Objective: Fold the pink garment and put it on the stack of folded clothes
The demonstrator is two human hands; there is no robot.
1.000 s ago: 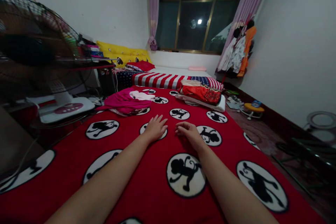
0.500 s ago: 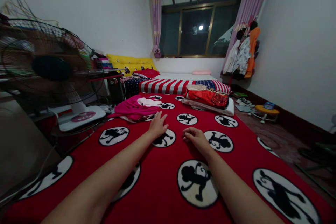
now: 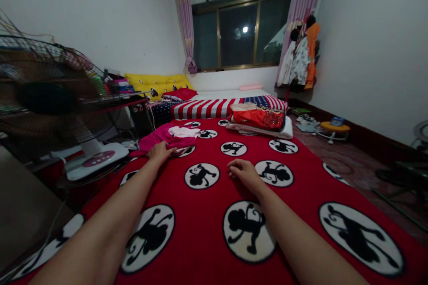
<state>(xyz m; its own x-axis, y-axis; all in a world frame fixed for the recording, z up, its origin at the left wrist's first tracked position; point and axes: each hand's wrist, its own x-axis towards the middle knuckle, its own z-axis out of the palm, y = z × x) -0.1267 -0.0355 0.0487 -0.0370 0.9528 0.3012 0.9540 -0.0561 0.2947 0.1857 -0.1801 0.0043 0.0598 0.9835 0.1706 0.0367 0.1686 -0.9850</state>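
Observation:
My left hand (image 3: pixel 160 153) is at the near edge of a crumpled magenta garment (image 3: pixel 152 139), its fingers closed on the cloth. The fingertips are partly hidden. White fabric (image 3: pixel 183 132) lies over the garment's far right part, and a patterned bit of cloth (image 3: pixel 178 152) shows just right of my left hand. My right hand (image 3: pixel 243 172) hovers low over or rests on the red blanket (image 3: pixel 207 213); I cannot tell which. Its fingers are loosely curved with nothing in them. Black monkey figures in white ovals cover the blanket.
A folded stack with a red garment (image 3: pixel 257 118) on top lies at the blanket's far right. Behind it is a striped flag-pattern cover (image 3: pixel 203 108). A fan (image 3: pixel 96 156) stands at the left, a small stool (image 3: pixel 334 127) on the floor at right.
My left hand has moved left from the blanket onto the magenta garment, and its spread fingers have closed. My right hand has barely moved. The view has shifted slightly.

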